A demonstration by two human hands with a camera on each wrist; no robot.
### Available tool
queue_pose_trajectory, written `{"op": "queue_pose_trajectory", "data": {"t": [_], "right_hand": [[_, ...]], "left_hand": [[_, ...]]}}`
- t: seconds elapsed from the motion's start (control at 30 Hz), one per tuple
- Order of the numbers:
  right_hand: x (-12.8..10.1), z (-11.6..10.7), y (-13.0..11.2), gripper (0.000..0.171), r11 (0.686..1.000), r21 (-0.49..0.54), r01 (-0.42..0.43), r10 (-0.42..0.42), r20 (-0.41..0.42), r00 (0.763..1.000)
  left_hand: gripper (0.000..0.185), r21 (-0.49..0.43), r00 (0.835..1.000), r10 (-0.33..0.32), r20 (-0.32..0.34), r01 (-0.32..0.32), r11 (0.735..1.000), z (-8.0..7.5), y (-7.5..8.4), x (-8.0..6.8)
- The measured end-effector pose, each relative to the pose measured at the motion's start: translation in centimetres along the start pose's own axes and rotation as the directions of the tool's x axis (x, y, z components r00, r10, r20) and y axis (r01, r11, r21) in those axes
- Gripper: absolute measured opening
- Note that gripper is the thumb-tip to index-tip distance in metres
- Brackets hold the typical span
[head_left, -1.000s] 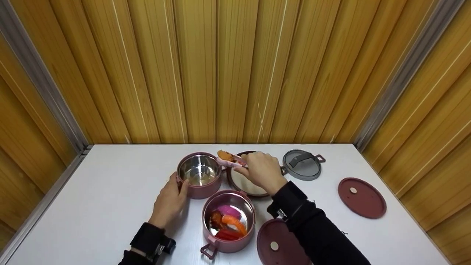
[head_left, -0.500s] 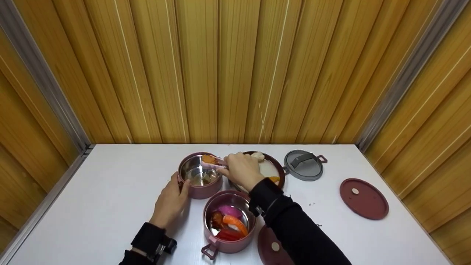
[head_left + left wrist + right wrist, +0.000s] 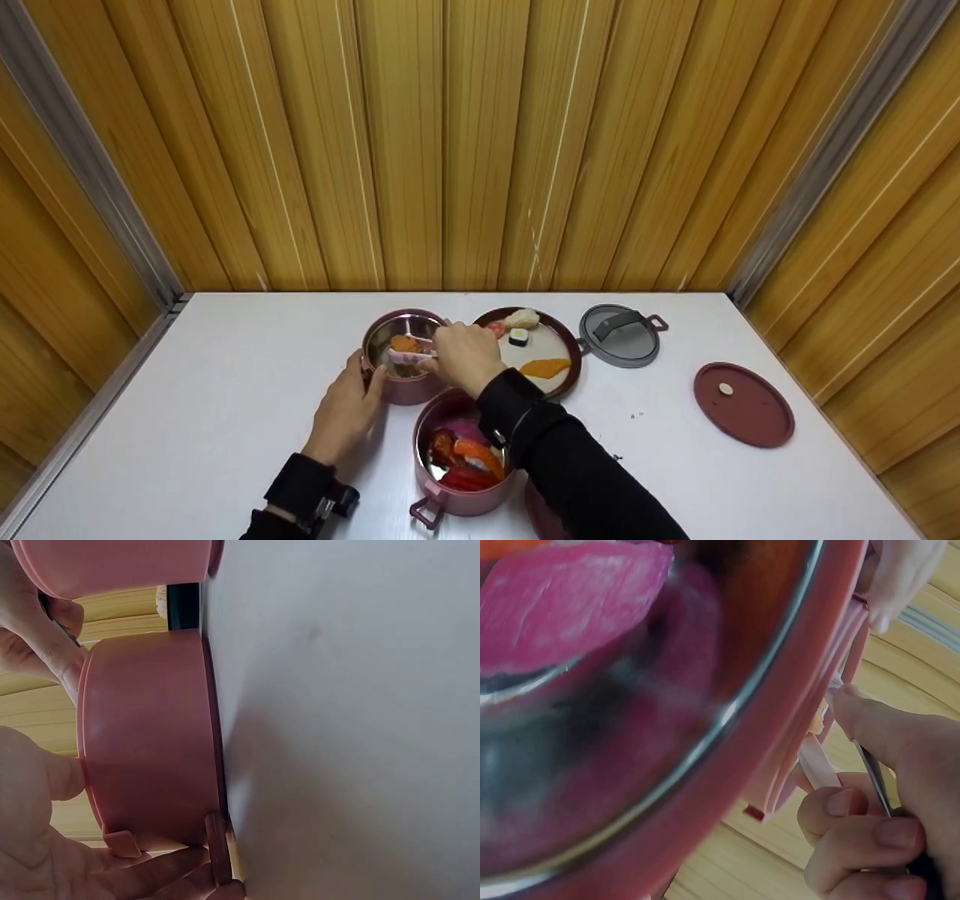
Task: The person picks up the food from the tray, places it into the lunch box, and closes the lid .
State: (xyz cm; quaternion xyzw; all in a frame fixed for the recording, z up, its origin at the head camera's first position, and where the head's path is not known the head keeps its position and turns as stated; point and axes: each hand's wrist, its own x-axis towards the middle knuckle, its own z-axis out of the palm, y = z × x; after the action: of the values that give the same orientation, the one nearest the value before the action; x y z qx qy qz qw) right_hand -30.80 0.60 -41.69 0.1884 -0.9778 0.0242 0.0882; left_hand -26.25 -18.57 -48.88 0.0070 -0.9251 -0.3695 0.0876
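Observation:
My left hand (image 3: 352, 394) grips the left side of the far pink steel-lined pot (image 3: 405, 375), whose pink wall (image 3: 150, 735) fills the left wrist view with my left palm (image 3: 37, 840) curved against it. My right hand (image 3: 459, 355) holds pink tongs (image 3: 417, 347), which pinch an orange food piece (image 3: 405, 343) low inside that pot's mouth. The right wrist view shows my fingers (image 3: 870, 829) curled on the tongs (image 3: 817, 763). The near pink pot (image 3: 465, 491) holds pink, orange and red food; its pink piece (image 3: 570, 600) lies on the steel.
A dark-rimmed plate (image 3: 559, 341) behind my right hand carries a beige piece (image 3: 521, 318), a sushi roll (image 3: 518, 337), a red piece (image 3: 496, 328) and an orange piece (image 3: 545, 367). A grey lid (image 3: 619, 335) and a dark red lid (image 3: 743, 405) lie to the right on the white table (image 3: 225, 420).
My right hand moved left from above the plate to the far pot and lowered the orange piece into its mouth, uncovering the plate. My left hand stayed on the pot.

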Motion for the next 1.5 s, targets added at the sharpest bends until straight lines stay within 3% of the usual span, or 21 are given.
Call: {"op": "queue_pose_trajectory", "data": {"t": [0.33,0.57,0.67,0.73,0.8,1.17,1.5], "right_hand": [[0.2,0.6,-0.2,0.048,0.999,0.034,0.000,0.000,0.019,1.000],[0.3,0.5,0.0,0.050,0.998,0.068,-0.016,0.012,0.059,0.998],[0.4,0.5,0.1,0.051,0.996,0.089,-0.020,0.014,0.070,0.997],[0.4,0.5,0.1,0.052,0.995,0.098,-0.025,0.018,0.077,0.997],[0.4,0.5,0.2,0.054,0.994,0.103,-0.028,0.020,0.081,0.997],[0.4,-0.1,1.0,0.057,0.981,0.190,-0.041,0.016,0.128,0.992],[0.2,-0.8,2.1,0.046,0.981,0.195,-0.010,-0.009,0.096,0.995]], "left_hand": [[0.064,0.001,1.000,0.011,-0.005,-0.011,1.000,-0.1,-0.1,-0.1],[0.075,0.009,0.997,0.065,-0.051,-0.064,0.998,1.2,-2.2,0.8],[0.073,0.009,0.998,0.049,-0.034,-0.049,0.999,1.0,-2.1,0.8],[0.069,-0.023,1.000,0.016,-0.006,-0.016,1.000,0.1,-0.8,0.1],[0.067,-0.025,1.000,0.014,-0.002,-0.014,1.000,0.0,-0.7,0.0],[0.076,-0.020,0.998,0.040,-0.042,-0.041,0.999,0.7,-1.6,0.3],[0.062,0.002,1.000,0.017,-0.004,-0.016,1.000,-0.1,-0.1,-0.1]]}}
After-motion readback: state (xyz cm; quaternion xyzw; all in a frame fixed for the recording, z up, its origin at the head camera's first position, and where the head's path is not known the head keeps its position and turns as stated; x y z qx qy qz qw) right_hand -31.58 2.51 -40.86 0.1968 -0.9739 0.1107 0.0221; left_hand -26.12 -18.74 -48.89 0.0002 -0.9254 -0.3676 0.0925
